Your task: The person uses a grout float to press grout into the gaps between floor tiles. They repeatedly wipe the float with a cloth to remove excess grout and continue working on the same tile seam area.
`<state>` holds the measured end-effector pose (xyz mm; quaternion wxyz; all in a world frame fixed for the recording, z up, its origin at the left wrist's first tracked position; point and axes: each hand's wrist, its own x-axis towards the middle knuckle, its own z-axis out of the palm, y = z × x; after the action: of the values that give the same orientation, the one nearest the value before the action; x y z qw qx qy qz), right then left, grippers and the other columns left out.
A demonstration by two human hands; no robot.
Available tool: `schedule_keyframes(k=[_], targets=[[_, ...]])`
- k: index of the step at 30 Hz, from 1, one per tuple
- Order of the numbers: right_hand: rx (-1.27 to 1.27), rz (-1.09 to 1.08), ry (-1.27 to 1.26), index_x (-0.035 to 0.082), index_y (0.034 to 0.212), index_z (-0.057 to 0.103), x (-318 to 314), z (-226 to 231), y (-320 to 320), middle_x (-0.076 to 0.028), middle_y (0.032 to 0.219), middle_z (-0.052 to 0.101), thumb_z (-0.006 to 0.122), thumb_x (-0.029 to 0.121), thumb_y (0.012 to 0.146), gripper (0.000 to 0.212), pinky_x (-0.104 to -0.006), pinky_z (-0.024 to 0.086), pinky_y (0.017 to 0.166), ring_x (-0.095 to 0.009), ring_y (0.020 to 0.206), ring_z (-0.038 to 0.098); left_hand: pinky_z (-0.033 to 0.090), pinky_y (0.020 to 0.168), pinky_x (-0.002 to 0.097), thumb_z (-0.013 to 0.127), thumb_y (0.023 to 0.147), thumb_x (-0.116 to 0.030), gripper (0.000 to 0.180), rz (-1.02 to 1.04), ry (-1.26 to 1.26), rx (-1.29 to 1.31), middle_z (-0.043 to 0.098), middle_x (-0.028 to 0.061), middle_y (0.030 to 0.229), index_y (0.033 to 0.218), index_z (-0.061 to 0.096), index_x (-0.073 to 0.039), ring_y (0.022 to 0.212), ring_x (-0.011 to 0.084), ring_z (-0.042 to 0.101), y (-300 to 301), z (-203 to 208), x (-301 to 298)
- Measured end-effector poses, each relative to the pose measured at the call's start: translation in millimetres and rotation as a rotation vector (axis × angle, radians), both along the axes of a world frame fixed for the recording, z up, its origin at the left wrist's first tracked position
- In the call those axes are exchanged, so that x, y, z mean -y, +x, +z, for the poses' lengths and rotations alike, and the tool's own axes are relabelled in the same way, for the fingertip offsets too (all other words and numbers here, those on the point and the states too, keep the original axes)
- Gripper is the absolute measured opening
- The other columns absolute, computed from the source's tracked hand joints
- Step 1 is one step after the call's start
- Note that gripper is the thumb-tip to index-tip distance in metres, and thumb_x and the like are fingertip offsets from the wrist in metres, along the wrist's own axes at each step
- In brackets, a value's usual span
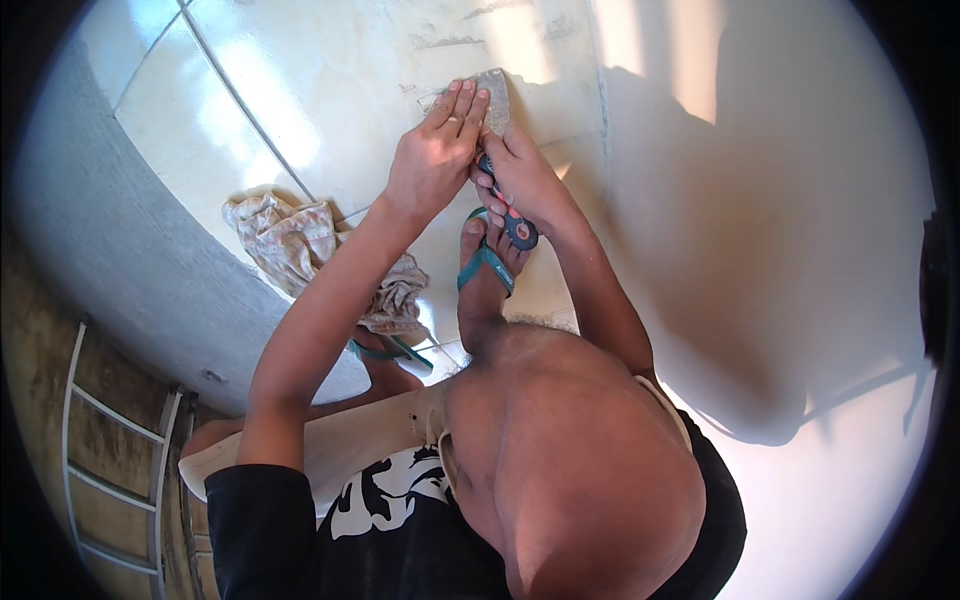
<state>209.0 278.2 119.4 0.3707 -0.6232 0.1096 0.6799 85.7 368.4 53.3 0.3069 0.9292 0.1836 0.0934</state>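
Rounded bare knee; right hand grips flat-bladed scraper.

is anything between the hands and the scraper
Nothing visible: the right hand grips the flat grey scraper by its dark handle, and the left hand touches its blade. The crumpled pale patterned cloth lies to the left.

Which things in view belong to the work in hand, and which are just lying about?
In use:
scraper, gripped by the right hand, left hand laid partly over it

Apparently just lying about:
crumpled patterned cloth on the floor tiles
white ladder-like frame
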Motion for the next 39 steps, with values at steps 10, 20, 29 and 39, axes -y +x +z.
schedule_keyframes(k=[10, 20, 29, 39], targets=[[0.051, 0.083, 0.009, 0.005, 0.110, 0.045, -15.0, -6.3, -2.7, -0.001, 0.070, 0.047, 0.036, 0.027, 0.117, 0.024, -0.0288, 0.040, 0.039, -0.011, 0.044, 0.046, 0.061, 0.102, 0.0393, 0.072, 0.087, -0.001, 0.052, -0.011, 0.076, 0.014, 0.070, 0.0216, 0.137, 0.138, 0.068, 0.001, 0.131, 0.0331, 0.068, 2.1, -1.9, -21.4], [0.147, 0.060, 0.095, 0.006, 0.100, 0.042, -25.6, -14.0, -6.7, -0.002, 0.064, 0.047, 0.041, 0.032, 0.116, 0.031, -0.0318, 0.042, 0.038, -0.012, 0.041, 0.047, 0.064, 0.095, 0.0356, 0.076, 0.082, -0.005, 0.054, -0.055, 0.182, 0.057, 0.071, 0.0168, 0.139, 0.136, 0.069, -0.002, 0.130, 0.0282, 0.069, 7.2, -13.0, -38.4], [0.100, -0.027, 0.273, 0.005, 0.108, 0.044, -56.2, -15.1, 3.3, -0.004, 0.074, 0.054, 0.049, 0.022, 0.111, 0.019, -0.0329, 0.047, 0.042, -0.014, 0.047, 0.054, 0.063, 0.099, 0.0358, 0.078, 0.078, -0.009, 0.061, 0.027, 0.151, 0.008, 0.072, 0.0086, 0.140, 0.138, 0.070, -0.009, 0.132, 0.0245, 0.067, 11.8, -3.9, -72.1], [0.186, 0.042, 0.329, -0.003, 0.135, 0.038, -28.6, 10.9, -20.2, -0.012, 0.086, 0.065, 0.063, 0.009, 0.101, 0.044, -0.0342, 0.053, 0.048, -0.018, 0.057, 0.065, 0.056, 0.112, 0.0393, 0.075, 0.085, -0.017, 0.062, -0.122, 0.255, 0.189, 0.065, 0.0106, 0.148, 0.145, 0.064, -0.007, 0.138, 0.0249, 0.062, -24.4, 12.6, -63.1]])
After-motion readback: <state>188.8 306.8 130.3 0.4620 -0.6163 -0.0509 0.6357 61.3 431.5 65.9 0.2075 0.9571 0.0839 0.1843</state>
